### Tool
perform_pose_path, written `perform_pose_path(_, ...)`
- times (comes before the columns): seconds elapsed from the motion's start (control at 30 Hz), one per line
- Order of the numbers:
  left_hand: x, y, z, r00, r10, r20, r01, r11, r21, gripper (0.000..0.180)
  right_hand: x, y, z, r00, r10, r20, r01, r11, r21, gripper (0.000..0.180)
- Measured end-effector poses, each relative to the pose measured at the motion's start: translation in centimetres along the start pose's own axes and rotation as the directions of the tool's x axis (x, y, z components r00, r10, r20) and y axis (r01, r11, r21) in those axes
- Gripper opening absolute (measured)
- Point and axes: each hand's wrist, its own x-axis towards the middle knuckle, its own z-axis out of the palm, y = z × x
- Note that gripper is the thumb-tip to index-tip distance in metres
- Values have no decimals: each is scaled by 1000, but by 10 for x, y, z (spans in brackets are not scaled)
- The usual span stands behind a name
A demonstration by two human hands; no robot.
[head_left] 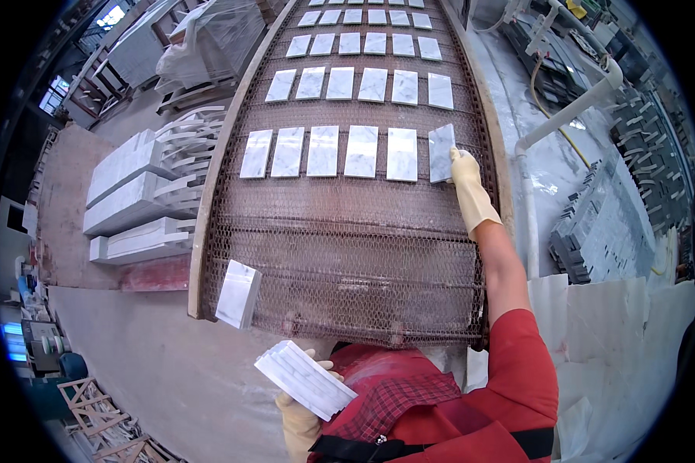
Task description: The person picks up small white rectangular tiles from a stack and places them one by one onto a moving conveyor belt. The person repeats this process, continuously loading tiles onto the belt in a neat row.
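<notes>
My right hand, in a cream rubber glove, grips a white marble tile by its right edge. That tile is at the right end of the nearest row on the wire-mesh conveyor belt, tilted slightly. Low in front of my body, my gloved left hand is wrapped around a stack of several marble tiles. Another short stack of tiles stands at the belt's near left corner. Further rows of grey-veined tiles lie spaced out toward the far end.
Bundled white stone pieces lie on the left beyond the belt's side rail. A white pipe runs along the right side. Beyond it are dark-edged mosaic sheets. Plastic-wrapped goods stand on a pallet at the far left.
</notes>
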Motion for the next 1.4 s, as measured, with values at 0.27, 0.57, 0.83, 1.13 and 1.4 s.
perform_pose_path(0.27, 18, 2, 7, 996, -73, 46, 72, 997, 25, 114, 9, 34, 7, 999, 22, 40, -28, 988, 154, 49)
perform_pose_path(0.57, 47, 23, 14, 984, -157, 83, 148, 983, 107, 118, -43, -4, -22, 968, -241, -74, 206, 925, -319, 50)
perform_pose_path(0.83, 66, 41, -7, 984, -141, 108, 136, 989, 55, 111, -341, -91, -13, 393, -146, 908, 300, 954, 23, 60)
perform_pose_path(1.13, 69, 63, -70, 976, -208, 69, 212, 976, -51, 96, -447, -90, 73, 413, 75, 908, 90, 988, -123, 67)
perform_pose_path(1.4, 59, 99, -44, 969, -246, 4, 243, 954, -173, 80, -444, -68, 102, 496, 112, 861, -208, 978, -7, 52)
